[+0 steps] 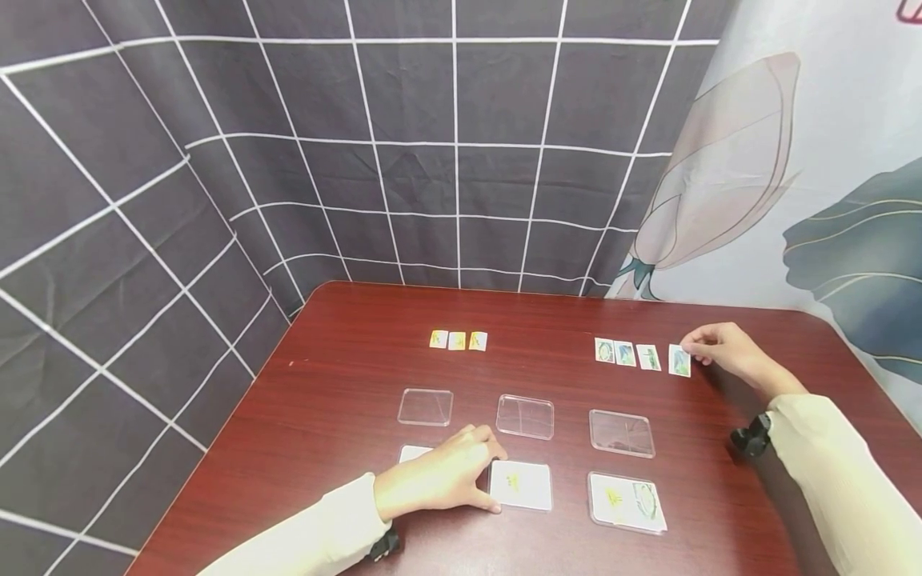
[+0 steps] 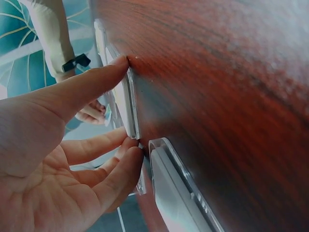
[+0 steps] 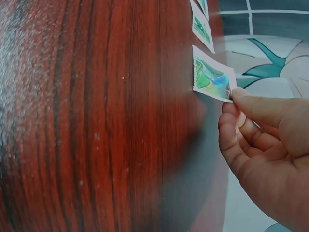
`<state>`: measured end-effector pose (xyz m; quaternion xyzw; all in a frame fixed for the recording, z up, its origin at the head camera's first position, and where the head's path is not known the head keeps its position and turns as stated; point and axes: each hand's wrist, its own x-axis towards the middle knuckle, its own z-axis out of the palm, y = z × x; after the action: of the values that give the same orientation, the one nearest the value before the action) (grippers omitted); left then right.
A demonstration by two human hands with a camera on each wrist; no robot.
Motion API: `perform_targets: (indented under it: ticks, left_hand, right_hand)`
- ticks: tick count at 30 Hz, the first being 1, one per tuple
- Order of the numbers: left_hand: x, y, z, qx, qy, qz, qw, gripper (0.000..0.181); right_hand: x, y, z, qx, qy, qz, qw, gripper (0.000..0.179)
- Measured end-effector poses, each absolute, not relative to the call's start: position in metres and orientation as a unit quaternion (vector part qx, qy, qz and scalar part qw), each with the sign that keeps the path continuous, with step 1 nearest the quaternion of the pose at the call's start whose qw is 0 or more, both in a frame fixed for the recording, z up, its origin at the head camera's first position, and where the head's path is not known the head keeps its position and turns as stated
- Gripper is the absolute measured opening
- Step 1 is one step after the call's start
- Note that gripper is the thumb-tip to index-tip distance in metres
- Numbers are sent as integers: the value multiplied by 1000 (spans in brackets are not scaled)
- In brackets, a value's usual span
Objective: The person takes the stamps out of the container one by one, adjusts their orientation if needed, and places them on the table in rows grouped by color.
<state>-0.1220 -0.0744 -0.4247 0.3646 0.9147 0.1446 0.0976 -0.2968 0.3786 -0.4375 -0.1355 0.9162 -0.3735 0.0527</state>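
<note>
At the far right of the table, my right hand [image 1: 723,352] pinches a green and blue postage stamp [image 3: 212,77] by one corner between thumb and fingertips. The right wrist view shows the stamp's perforated edge and landscape picture, tilted up at the pinched side. My left hand [image 1: 450,472] spans the near edge of a flat clear case [image 1: 529,486] holding a white card with a small yellow stamp. In the left wrist view its thumb [image 2: 99,82] rests at one edge of this case and the fingers at the opposite edge.
Several green stamps [image 1: 624,354] lie in a row beside the right hand, and three yellow stamps [image 1: 457,341] farther left. Three clear lids [image 1: 526,417] lie across the middle. Another case [image 1: 627,502] holds a yellow and a green stamp. A white-card case [image 1: 413,453] is partly behind the left hand.
</note>
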Motion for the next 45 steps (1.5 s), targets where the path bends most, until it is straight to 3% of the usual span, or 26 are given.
perform_targets:
  ticks: [45]
  left_hand:
    - [-121, -75, -422, 356, 917, 144, 102, 54]
  right_hand:
    - [-303, 371, -448, -122, 941, -315, 28, 9]
